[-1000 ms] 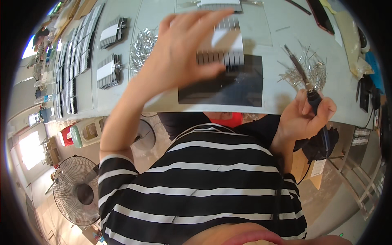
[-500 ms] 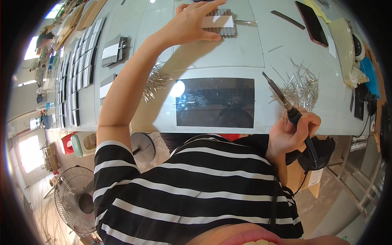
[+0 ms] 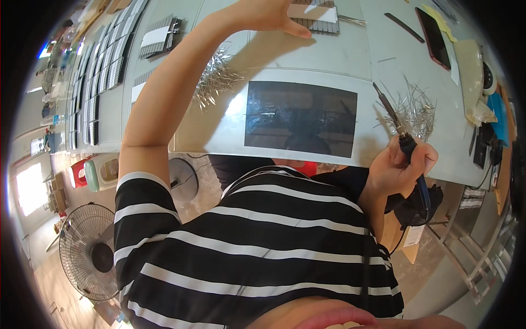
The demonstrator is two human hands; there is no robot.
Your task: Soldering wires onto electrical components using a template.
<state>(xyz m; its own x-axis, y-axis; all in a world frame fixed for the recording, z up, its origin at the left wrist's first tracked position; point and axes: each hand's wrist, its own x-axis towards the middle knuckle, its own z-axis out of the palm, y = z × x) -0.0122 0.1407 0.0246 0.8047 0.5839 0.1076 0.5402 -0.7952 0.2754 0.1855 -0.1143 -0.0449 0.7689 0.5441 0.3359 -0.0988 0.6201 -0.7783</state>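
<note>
My left hand [image 3: 263,15] reaches to the far edge of the view, beside a bundle of grey strips [image 3: 324,26] wrapped with a white paper band. Its thumb is stretched out along the bundle's near side; the other fingers are mostly cut off by the frame. Thin silver wires [image 3: 352,21] stick out from the bundle's right end. In my right hand [image 3: 402,167] is a soldering iron [image 3: 395,116], fingers wrapped round its dark blue handle, tip pointing up and left. Behind the iron lies a loose pile of cut silver wires [image 3: 419,115].
A dark rectangular panel [image 3: 301,118] lies at the table's near edge. Another silver wire pile [image 3: 219,77] sits by my left forearm. Rows of grey strip bundles [image 3: 104,71] stand at left. A phone [image 3: 433,38] and a dark flat strip [image 3: 404,27] lie at far right.
The view has shifted, so the table's things sit higher and mostly farther right. My left hand stays by the bundle, its fingers now largely out of frame. The iron remains in my right hand.
</note>
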